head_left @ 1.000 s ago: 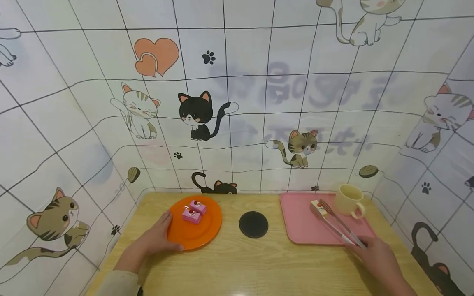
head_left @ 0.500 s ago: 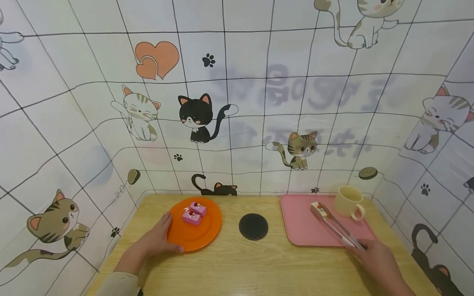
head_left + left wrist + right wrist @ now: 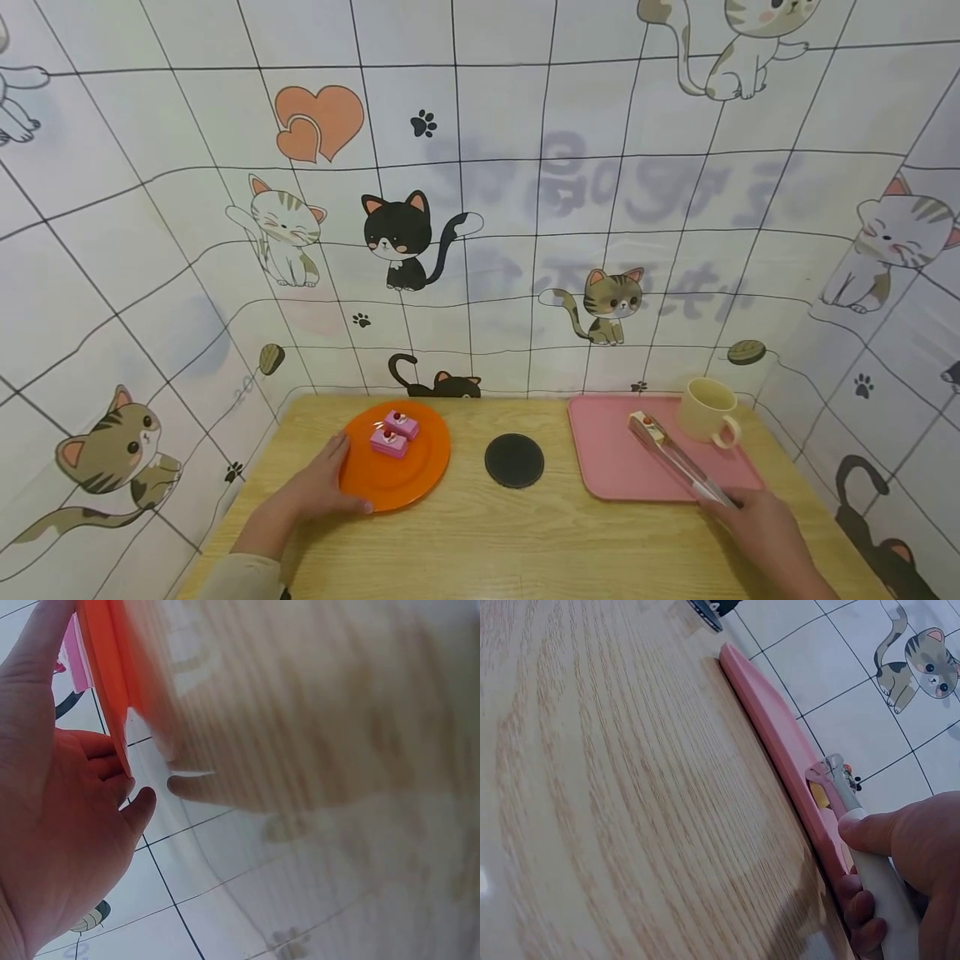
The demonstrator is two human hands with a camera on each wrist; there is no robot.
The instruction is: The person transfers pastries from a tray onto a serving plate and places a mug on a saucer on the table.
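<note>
My left hand holds the left rim of an orange plate, thumb along its front edge and fingers along its side. Two small pink cake slices with red berries on top sit on that plate. On the right, my right hand grips a pair of metal tongs by the pale handle. The tong tips stand close together about a small cream cake slice with a red topping, over the pink tray. In the right wrist view the tongs partly hide this slice.
A pale yellow mug stands at the tray's back right corner, close to the tongs. Between plate and tray a round black coaster lies on the wooden table. Cat-print walls enclose the table's back and sides.
The tong arms have drawn together, and their tips have narrowed in on the cream cake slice. My left hand and the plate have stayed in place.
</note>
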